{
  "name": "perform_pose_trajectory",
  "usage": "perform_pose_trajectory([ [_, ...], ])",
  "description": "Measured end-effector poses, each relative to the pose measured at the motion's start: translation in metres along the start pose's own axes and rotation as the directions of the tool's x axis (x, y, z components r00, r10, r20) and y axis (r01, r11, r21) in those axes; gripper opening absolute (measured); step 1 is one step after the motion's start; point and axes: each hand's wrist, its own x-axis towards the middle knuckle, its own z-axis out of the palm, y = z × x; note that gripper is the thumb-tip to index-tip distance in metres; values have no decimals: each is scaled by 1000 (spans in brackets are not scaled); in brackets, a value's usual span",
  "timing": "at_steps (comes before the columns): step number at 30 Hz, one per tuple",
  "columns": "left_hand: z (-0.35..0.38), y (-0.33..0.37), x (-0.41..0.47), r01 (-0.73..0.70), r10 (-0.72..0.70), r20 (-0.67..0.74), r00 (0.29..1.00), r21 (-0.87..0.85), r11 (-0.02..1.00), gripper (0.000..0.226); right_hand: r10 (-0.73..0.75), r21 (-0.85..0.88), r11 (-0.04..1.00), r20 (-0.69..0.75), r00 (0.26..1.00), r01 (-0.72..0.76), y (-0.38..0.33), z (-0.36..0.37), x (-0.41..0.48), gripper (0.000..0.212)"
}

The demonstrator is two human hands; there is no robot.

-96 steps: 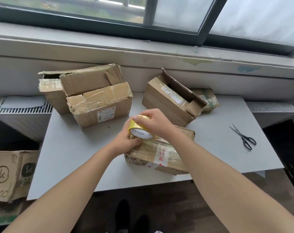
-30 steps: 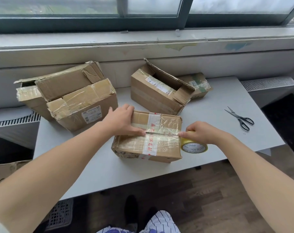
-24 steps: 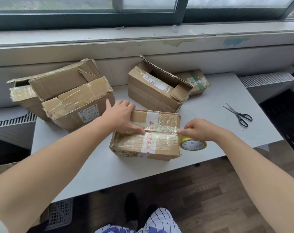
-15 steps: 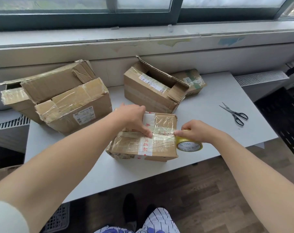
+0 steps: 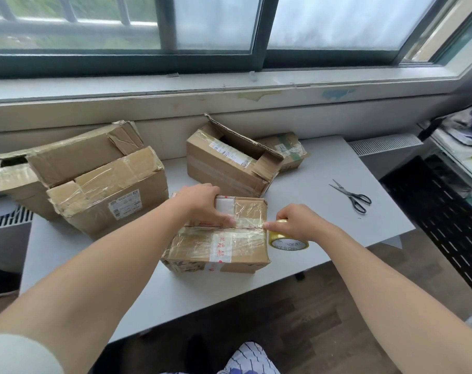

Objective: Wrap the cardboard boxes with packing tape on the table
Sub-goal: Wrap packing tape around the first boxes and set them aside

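Note:
A small taped cardboard box (image 5: 218, 247) lies at the front middle of the grey table (image 5: 324, 211). My left hand (image 5: 202, 205) lies flat on its top, fingers pressing the clear tape along the centre seam. My right hand (image 5: 297, 225) grips a yellow-cored roll of clear packing tape (image 5: 287, 242) just off the box's right edge, with the tape stretched from the roll onto the seam.
Two stacked taped boxes (image 5: 105, 190) sit at the back left. An open-flapped box (image 5: 229, 160) and a smaller box (image 5: 289, 151) stand behind the worked one. Black scissors (image 5: 351, 197) lie at the right. A window sill runs behind; the table's front edge is near.
The roll went from above the box to its right edge, laying tape along the seam. Over the last second my left hand slid rightward along the tape toward the roll.

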Motion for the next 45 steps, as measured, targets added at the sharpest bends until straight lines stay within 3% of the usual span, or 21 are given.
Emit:
perform_pose_trajectory([
  [4, 4, 7, -9, 35, -35, -40, 999, 5, 999, 89, 16, -23, 1000, 37, 999, -15, 0, 3, 0, 64],
  [9, 12, 34, -9, 85, -85, 1, 996, 73, 994, 120, -2, -53, 999, 53, 999, 5, -5, 3, 2, 64],
  [13, 22, 49, -12, 139, -139, -41, 989, 13, 990, 123, -5, -103, 995, 56, 998, 11, -3, 3, 6, 69],
  [18, 3, 38, -11, 161, -159, 69, 985, -28, 987, 115, -5, -115, 993, 44, 999, 10, -2, 1, 8, 73],
  [21, -3, 17, -14, 250, -245, 138, 959, -20, 968, 118, 3, -104, 995, 32, 999, 1, -5, 2, 7, 74],
  [28, -10, -13, -39, 306, -305, 88, 948, 5, 952, 134, -17, -123, 992, 18, 1000, 20, -8, 2, 3, 64],
  [35, 10, -30, -57, 372, -374, 42, 927, -239, 897, 141, -20, -111, 994, 36, 999, 24, -12, 6, 5, 64],
  [38, 6, -41, -64, 375, -351, 131, 927, -358, 855, 153, -16, -112, 994, 35, 999, 19, -10, 7, 7, 68],
  [45, 13, -50, -77, 393, -371, 148, 917, -500, 772, 143, -23, -94, 995, 30, 999, 25, -10, 12, 7, 64],
])
